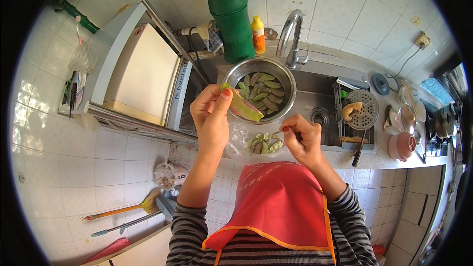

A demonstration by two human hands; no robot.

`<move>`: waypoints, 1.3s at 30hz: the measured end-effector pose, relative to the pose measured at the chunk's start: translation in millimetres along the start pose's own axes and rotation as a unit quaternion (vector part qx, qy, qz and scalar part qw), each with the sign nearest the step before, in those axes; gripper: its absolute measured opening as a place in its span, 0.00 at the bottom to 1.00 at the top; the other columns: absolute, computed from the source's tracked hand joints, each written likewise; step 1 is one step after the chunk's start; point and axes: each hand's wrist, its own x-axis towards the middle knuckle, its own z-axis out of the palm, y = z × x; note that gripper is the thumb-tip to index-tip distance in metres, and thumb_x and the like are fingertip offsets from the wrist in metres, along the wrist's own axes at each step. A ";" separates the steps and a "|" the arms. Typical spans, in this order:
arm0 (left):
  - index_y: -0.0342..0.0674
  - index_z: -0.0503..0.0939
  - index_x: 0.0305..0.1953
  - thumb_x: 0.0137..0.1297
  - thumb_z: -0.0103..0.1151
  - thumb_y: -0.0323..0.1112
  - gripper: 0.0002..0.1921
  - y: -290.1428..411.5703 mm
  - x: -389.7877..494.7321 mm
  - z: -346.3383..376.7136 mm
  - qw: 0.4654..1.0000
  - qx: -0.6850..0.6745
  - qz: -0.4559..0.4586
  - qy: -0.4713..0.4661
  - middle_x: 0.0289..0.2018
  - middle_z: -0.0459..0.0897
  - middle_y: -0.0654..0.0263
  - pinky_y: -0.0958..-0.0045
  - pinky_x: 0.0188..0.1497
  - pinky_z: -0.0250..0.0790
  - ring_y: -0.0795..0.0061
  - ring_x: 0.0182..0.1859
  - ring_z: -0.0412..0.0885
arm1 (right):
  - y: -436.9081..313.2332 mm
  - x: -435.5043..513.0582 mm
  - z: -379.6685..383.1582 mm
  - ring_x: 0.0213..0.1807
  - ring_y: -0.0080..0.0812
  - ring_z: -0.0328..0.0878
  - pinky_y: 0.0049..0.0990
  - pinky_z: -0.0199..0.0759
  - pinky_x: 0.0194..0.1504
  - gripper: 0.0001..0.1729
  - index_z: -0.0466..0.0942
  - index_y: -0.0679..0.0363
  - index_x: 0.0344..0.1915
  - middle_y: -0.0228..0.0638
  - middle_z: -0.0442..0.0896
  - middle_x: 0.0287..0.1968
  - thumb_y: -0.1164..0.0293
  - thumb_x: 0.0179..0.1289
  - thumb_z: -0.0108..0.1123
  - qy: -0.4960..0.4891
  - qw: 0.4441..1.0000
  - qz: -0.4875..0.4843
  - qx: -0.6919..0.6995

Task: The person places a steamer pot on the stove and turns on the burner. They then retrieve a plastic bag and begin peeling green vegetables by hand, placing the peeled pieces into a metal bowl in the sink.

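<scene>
My left hand [212, 118] pinches a flat green bean pod [244, 108] with a reddish edge, held up in front of a round stainless steel basin [292, 98]. Several more green and purplish pods [264, 92] lie inside that basin. Lower and to the right, my right hand [303, 140] has its fingertips closed on a small thin strip [278, 132], too small to make out exactly. Just left of this hand, a clear plastic bag [236, 136] lies at the counter's front edge, with several pods or pod pieces [264, 145] on it.
A faucet [294, 40] rises behind the sink [308, 98]. At the right, a rack holds a perforated steel disc [364, 112] with a piece of ginger [351, 111]; a knife [358, 151] projects over the front edge. A green bamboo-like pipe [231, 18] and a yellow-capped bottle [258, 35] stand behind.
</scene>
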 end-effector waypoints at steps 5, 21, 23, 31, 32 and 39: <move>0.32 0.79 0.37 0.66 0.57 0.32 0.08 -3.0 -1.5 3.5 1.000 -0.001 0.004 0.001 0.32 0.82 0.62 0.79 0.33 0.65 0.81 0.31 0.75 | 22.2 -7.0 -5.3 0.17 0.15 0.49 0.20 0.43 0.19 0.11 0.66 0.61 0.24 0.26 0.61 0.17 0.71 0.63 0.48 -0.007 0.897 0.202 0.392; 0.31 0.81 0.42 0.68 0.55 0.38 0.14 -41.7 21.3 -7.5 0.946 0.297 -0.076 -0.111 0.30 0.82 0.64 0.77 0.26 0.68 0.78 0.27 0.77 | 15.5 5.1 -27.4 0.14 0.13 0.43 0.18 0.37 0.16 0.21 0.71 0.61 0.26 0.19 0.54 0.16 0.59 0.73 0.44 -0.015 0.864 0.281 0.417; 0.33 0.82 0.38 0.68 0.54 0.40 0.14 -59.4 33.7 -18.9 0.794 0.585 0.090 -0.140 0.29 0.81 0.62 0.73 0.27 0.70 0.71 0.28 0.79 | 18.7 1.3 -28.4 0.14 0.13 0.42 0.18 0.36 0.16 0.20 0.71 0.60 0.27 0.18 0.52 0.15 0.60 0.73 0.45 -0.008 0.863 0.297 0.409; 0.38 0.82 0.30 0.61 0.50 0.36 0.11 -164.6 -73.7 -72.2 0.656 0.534 -0.204 -0.493 0.34 0.81 0.53 0.54 0.42 0.69 0.53 0.39 0.79 | 16.5 -24.3 -34.5 0.10 0.13 0.44 0.18 0.37 0.12 0.19 0.72 0.60 0.27 0.19 0.52 0.12 0.61 0.73 0.45 0.001 0.791 0.407 0.456; 0.37 0.81 0.31 0.60 0.50 0.35 0.11 -185.2 -89.5 -75.9 0.700 0.544 -0.160 -0.433 0.35 0.81 0.51 0.54 0.43 0.70 0.52 0.40 0.79 | 16.3 -27.5 -35.2 0.09 0.13 0.44 0.18 0.37 0.11 0.19 0.72 0.60 0.27 0.19 0.52 0.12 0.61 0.73 0.45 -0.007 0.763 0.427 0.485; 0.33 0.80 0.35 0.56 0.53 0.30 0.09 -283.9 -120.6 -77.5 0.722 0.614 -0.171 -0.269 0.41 0.81 0.49 0.53 0.44 0.71 0.49 0.41 0.79 | 24.6 -41.9 -21.6 0.14 0.11 0.55 0.13 0.46 0.16 0.14 0.79 0.64 0.33 0.21 0.67 0.16 0.67 0.70 0.50 -0.280 0.786 0.446 0.322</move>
